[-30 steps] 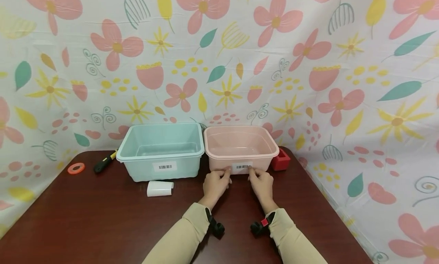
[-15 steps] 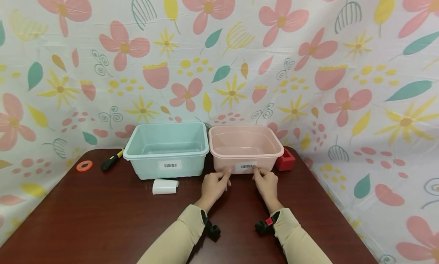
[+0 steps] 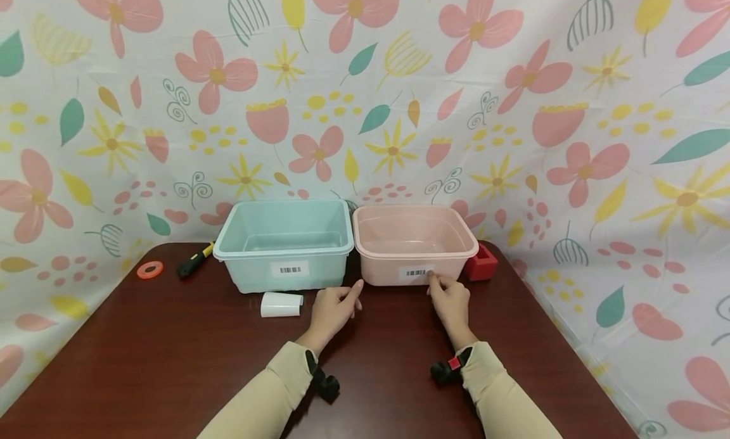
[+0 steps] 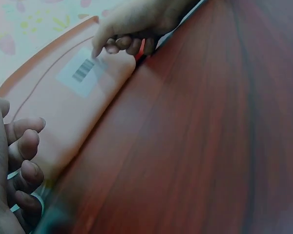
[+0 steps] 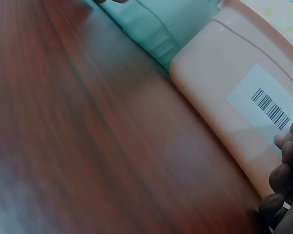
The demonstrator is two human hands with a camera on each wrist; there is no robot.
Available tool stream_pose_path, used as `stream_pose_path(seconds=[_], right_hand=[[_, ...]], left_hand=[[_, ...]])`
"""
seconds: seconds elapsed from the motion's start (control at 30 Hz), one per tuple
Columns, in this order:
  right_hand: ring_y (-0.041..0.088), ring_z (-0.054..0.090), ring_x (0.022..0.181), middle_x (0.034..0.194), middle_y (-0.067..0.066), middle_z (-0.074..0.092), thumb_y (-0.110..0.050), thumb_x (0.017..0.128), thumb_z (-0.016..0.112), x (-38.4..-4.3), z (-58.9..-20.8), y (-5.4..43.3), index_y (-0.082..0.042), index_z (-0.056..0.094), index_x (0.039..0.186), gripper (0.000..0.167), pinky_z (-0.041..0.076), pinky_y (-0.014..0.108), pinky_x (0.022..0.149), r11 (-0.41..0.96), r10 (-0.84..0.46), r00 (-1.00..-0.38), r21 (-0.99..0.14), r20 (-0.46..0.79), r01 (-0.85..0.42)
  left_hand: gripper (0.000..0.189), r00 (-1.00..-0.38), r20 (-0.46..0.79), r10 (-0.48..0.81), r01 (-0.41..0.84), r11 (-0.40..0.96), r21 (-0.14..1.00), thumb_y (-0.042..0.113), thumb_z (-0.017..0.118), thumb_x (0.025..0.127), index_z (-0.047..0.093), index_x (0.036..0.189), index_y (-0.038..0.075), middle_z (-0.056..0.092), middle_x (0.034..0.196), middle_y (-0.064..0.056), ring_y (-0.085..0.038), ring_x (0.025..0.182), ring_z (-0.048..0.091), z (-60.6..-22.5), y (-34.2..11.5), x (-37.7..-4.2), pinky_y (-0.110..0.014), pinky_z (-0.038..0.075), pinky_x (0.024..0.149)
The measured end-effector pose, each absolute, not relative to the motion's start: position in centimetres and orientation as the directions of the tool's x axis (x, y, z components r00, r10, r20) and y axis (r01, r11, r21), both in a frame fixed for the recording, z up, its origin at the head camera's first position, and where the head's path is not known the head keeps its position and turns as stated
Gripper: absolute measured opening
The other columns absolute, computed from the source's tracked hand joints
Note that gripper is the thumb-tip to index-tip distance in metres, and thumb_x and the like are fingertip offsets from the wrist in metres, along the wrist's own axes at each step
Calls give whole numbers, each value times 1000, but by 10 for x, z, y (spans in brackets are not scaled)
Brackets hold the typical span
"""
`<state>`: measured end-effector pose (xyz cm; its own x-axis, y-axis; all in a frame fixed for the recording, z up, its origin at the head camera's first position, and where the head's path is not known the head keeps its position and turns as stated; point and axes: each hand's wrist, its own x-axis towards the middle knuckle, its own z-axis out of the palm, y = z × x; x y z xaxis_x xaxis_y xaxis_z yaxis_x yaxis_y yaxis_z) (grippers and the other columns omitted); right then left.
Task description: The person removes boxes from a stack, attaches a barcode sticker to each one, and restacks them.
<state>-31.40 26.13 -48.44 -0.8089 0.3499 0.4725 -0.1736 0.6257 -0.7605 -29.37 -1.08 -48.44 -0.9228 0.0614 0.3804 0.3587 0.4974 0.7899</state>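
Observation:
A pink plastic bin (image 3: 379, 269) stands at the table's back, with a white barcode label (image 3: 416, 273) on its front wall. At the label's right end my right hand (image 3: 450, 303) presses with a thumb or fingertip, its other fingers curled below; the left wrist view shows this contact on the label (image 4: 73, 80). My left hand (image 3: 333, 309) hovers apart from the pink bin, just in front of the blue bin's right side, loosely curled around nothing. The blue bin (image 3: 245, 273) carries a similar barcode label (image 3: 289, 270). Before it lies a curled white piece (image 3: 281, 305), left of my left hand.
At the back left lie an orange ring-shaped item (image 3: 150, 270) and a black-and-yellow handled tool (image 3: 194, 261). A red box-shaped object (image 3: 481, 266) stands right of the pink bin. A flowered cloth (image 3: 365, 109) hangs behind the dark wooden table (image 3: 171, 363).
My left hand has left the pink bin's label and moved left and toward me. The right hand stays at the label's right end. The head view has shifted slightly.

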Motion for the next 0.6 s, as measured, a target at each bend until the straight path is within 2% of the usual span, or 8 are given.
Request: stream_pose_path(seconds=[0.23,0.5,0.6], right_hand=[[20,48,52,46,-6,49,-40,98,63,-313,-488,261,-14,63,53,52,38,32,54,618,356,-803,-765,478,-181],[18,46,46,44,-5,49,-38,97,66,-310,-488,261,-14,61,51,52,35,29,48,591,373,-775,-775,510,-225],[15,45,47,45,-7,49,-35,98,65,-309,-487,261,-15,61,51,51,34,28,49,597,370,-751,-759,547,-259]], left_hand=[[62,-924,377,57,351,516,781,66,48,97,70,59,23,53,44,10,-13,44,51,-486,-36,-288,-30,44,54],[60,-917,381,113,389,453,802,63,50,98,72,61,21,56,47,4,-16,41,50,-485,-56,-284,-30,45,53],[60,-919,371,137,392,433,812,63,51,98,72,62,20,58,48,0,-17,39,50,-481,-65,-281,-31,44,47]])
